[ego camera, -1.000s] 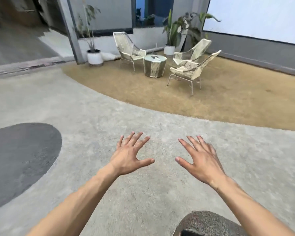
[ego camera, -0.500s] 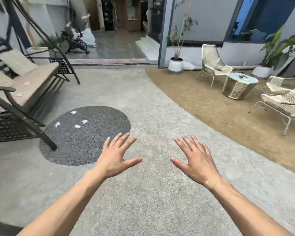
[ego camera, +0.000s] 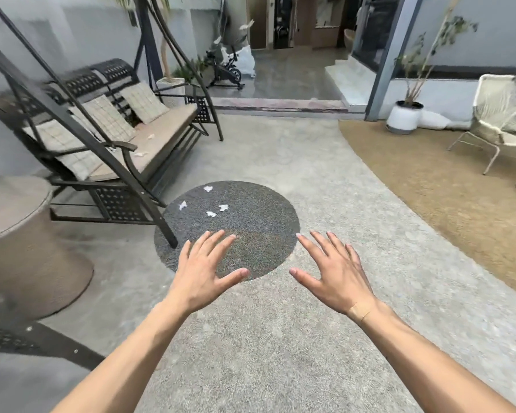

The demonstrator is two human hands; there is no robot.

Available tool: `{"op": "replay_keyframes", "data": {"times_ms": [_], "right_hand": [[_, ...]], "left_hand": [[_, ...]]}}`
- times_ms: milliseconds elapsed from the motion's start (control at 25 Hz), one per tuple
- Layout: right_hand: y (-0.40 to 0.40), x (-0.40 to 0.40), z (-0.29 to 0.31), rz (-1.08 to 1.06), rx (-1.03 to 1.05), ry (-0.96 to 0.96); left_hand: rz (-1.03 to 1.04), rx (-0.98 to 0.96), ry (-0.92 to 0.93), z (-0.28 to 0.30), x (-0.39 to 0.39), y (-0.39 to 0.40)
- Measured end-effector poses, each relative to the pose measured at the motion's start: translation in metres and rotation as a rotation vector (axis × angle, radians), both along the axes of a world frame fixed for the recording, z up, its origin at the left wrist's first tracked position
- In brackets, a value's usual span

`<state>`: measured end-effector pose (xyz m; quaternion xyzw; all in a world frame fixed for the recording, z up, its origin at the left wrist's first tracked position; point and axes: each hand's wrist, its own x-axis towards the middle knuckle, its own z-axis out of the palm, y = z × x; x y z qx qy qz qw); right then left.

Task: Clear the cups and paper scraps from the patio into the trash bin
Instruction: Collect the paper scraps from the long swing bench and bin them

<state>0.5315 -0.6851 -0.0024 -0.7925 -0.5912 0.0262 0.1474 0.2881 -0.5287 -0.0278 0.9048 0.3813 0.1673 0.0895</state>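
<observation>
Several white paper scraps (ego camera: 211, 214) lie on a dark round patch (ego camera: 259, 234) of the patio floor ahead of me. More scraps (ego camera: 140, 154) rest on the seat cushion of the swing bench (ego camera: 161, 135) at the left. My left hand (ego camera: 203, 272) is held out, fingers spread, palm down, holding nothing, over the near edge of the dark patch. My right hand (ego camera: 334, 272) is spread the same way just right of the patch. No cup and no trash bin show in this view.
A round woven side table (ego camera: 18, 222) stands close at the left. The swing's metal leg (ego camera: 149, 201) reaches onto the dark patch. A white planter (ego camera: 404, 117) and a cream rope chair (ego camera: 501, 120) stand on the tan area at right. An open doorway lies ahead.
My view has swung left and moved forward: the rope chairs slid off to the right, the swing bench and dark patch with scraps came nearer. Both hands stayed spread in front.
</observation>
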Motion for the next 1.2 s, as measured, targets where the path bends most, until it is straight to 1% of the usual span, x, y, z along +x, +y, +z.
{"op": "replay_keyframes", "data": {"times_ms": [160,360,480,640,920,1200], "right_hand": [[0.064,0.031,-0.01,0.068,0.008,0.015],[0.142,0.098,-0.012,0.126,0.017,0.003],[0.184,0.139,-0.01,0.17,0.0,0.005],[0.241,0.174,-0.012,0.229,-0.022,0.011],[0.348,0.21,-0.03,0.246,-0.047,0.013],[0.497,0.215,-0.039,0.244,-0.055,0.007]], "left_hand": [[0.058,0.0,-0.002,-0.008,0.025,0.044],[0.146,0.004,0.015,-0.008,0.077,0.108],[0.199,-0.022,0.004,-0.005,0.109,0.139],[0.246,-0.057,-0.001,-0.003,0.141,0.178],[0.278,-0.065,-0.008,-0.017,0.174,0.274],[0.285,-0.094,-0.035,-0.029,0.186,0.419]]}}
